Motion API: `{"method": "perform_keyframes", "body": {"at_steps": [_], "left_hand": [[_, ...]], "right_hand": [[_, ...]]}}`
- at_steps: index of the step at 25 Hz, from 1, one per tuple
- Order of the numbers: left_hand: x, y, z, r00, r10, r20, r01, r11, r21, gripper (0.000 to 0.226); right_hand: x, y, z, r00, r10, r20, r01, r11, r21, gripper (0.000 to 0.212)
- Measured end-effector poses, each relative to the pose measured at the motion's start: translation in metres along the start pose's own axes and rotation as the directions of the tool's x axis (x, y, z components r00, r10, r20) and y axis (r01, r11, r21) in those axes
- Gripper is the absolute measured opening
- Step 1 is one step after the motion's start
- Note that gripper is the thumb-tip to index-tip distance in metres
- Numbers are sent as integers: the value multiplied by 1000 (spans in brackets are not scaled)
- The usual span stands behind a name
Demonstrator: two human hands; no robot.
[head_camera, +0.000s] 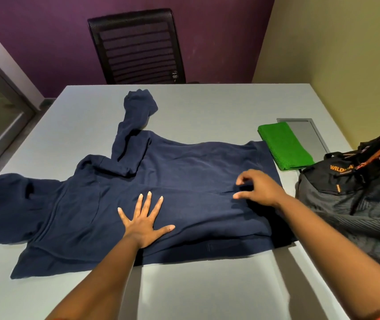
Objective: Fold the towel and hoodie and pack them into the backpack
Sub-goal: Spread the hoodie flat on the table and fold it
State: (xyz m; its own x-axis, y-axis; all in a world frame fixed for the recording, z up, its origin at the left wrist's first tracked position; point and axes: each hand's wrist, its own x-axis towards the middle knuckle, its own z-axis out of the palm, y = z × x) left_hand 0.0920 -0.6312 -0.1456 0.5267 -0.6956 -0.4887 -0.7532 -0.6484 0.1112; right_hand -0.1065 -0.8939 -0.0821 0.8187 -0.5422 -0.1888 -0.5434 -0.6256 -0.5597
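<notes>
A: While laid crosswise on the table [207, 285], stretches left to right, that navy hoodie [184, 172]. Hood [6, 204] out at the left end, hem off to the right.

B: And pinned at the middle by the left hand [146, 224]. Spread wide, fingers straight, palm flat on the cloth.

A: Over to the right hand [257, 189] now. Curled, thumb and forefinger nipping what looks like a small ridge of fabric, close to the hem end.

B: So, sitting directly under both hands, no reach needed. Left nearer the hood, right nearer the hem.

A: Worth watching that far sleeve [136, 125]. Sticks straight out from the shoulder, away from the body and toward the chair [136, 47], square across the long axis.

B: Lies beyond the left hand, up and a touch left of the fingertips. Probably the left hand's job, then, being the nearer one. Just a judgement, mind.

A: And the rest of the kit? Green towel [284, 146] folded already, lying at the far right, touching the hoodie's far hem corner.

B: Black backpack [345, 204] just beside the hem, right of the right hand. Hard to tell from here whether open.

A: Handy, though. Hem end and backpack side by side, so a short carry rightward once folded small.

B: Nothing packed yet by the look of things.
</notes>
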Motion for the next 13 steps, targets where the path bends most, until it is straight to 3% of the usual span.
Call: {"method": "perform_keyframes", "body": {"at_steps": [3,6,13], "left_hand": [[-1,1,-2,1000,5,27,-5,1000,3,115],[-2,1,-5,998,24,51,-24,1000,5,125],[-4,0,-8,995,36,97,-38,999,14,133]], "right_hand": [[-7,-10,30,971,-58,233,108,973,-206,100],[-17,0,52,910,25,413,172,884,-434,117],[-18,-2,49,798,216,563,173,812,-558,136]]}}
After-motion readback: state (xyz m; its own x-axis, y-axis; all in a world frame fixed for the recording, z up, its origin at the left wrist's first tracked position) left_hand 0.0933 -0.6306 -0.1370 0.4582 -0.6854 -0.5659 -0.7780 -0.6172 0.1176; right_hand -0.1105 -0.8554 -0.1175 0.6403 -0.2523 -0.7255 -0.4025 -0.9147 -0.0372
